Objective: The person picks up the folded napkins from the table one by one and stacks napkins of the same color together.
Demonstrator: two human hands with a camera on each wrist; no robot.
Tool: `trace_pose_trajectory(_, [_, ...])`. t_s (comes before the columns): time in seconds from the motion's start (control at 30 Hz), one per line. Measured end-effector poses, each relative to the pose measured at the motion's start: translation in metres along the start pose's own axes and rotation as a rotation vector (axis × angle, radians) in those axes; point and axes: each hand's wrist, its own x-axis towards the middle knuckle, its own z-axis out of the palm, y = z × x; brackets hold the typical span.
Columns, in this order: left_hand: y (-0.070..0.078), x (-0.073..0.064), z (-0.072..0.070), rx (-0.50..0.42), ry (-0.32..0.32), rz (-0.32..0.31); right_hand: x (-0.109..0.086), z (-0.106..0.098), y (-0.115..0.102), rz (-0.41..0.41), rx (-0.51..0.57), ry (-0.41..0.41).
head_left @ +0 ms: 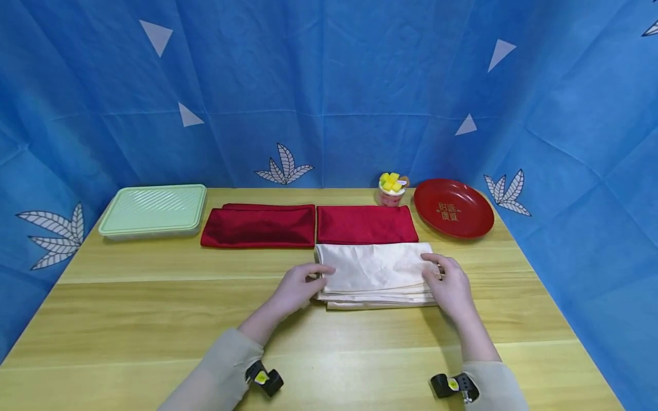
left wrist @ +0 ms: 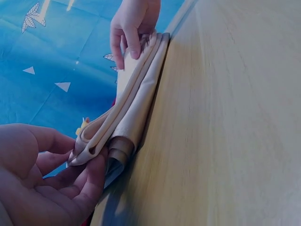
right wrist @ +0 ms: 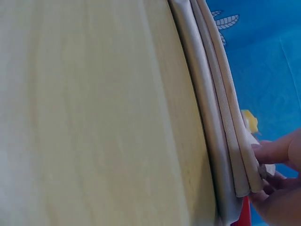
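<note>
A cream satin cloth (head_left: 377,268), folded into several layers, lies in front of the red cloths in the head view. At its left end my left hand (head_left: 303,285) pinches the folded layers between thumb and fingers, as the left wrist view shows with the cloth edge (left wrist: 91,150). My right hand (head_left: 452,285) grips the opposite end, thumb on top and fingers curled beneath in the right wrist view. The lower layers (right wrist: 207,108) stick out toward me below the held upper fold.
Two folded red cloths (head_left: 259,228) lie side by side behind. A green-lidded box (head_left: 154,210) stands at the back left. At the back right are a small dessert cup (head_left: 390,197) and a red plate (head_left: 470,214). Blue curtain (head_left: 324,103) encloses the wooden table (head_left: 154,319).
</note>
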Motion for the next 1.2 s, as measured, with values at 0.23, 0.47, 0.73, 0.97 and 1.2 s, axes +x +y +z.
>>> trace_pose_trajectory(0.23, [-0.008, -0.001, -0.005, -0.088, -0.025, -0.030, 0.000, -0.004, 0.000, 0.027, -0.034, -0.029])
trace_pose_trajectory(0.47, [-0.011, -0.007, -0.017, -0.150, -0.005, -0.046, -0.001, -0.007, 0.000, 0.041, -0.039, -0.014])
trace_pose_trajectory(0.73, [-0.011, -0.015, -0.044, -0.127, 0.052, -0.046, -0.002, -0.002, -0.008, -0.021, -0.056, 0.066])
trace_pose_trajectory(0.97, [-0.012, -0.021, -0.074, -0.094, 0.125, -0.058, 0.002, 0.020, -0.026, -0.132, 0.025, 0.071])
trace_pose_trajectory(1.2, [-0.016, -0.028, -0.106, -0.062, 0.198, -0.072, 0.011, 0.044, -0.054, -0.205, 0.133, -0.016])
